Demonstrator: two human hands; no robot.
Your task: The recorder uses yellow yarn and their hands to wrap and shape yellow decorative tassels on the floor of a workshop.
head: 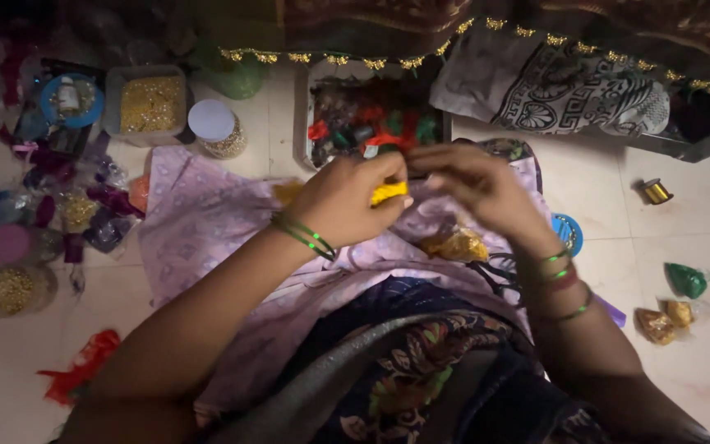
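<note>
She sat on the tiled floor (700, 205) with a lilac cloth (207, 222) spread over her lap. Her left hand (347, 201) was curled, its fingers (388, 177) pinched around a small yellow piece (389, 193) held just above the cloth. Her right hand (478, 185) met it from the other side, fingertips drawn together close against the yellow piece, though whether they gripped anything was too blurred to tell. Green bangles (306, 234) circled both wrists. Just beyond the hands stood a white tray (301, 123) of mixed red, green and dark bits. To the left were a square tub of gold beads (149, 103), a white-lidded jar (215, 127) and a blue-rimmed round box (71, 99). A gold packet (458, 245) lay on the cloth under the right wrist. On the right floor lay a small gold spool (656, 191) and green and gold wrapped packets (675, 300).
</note>
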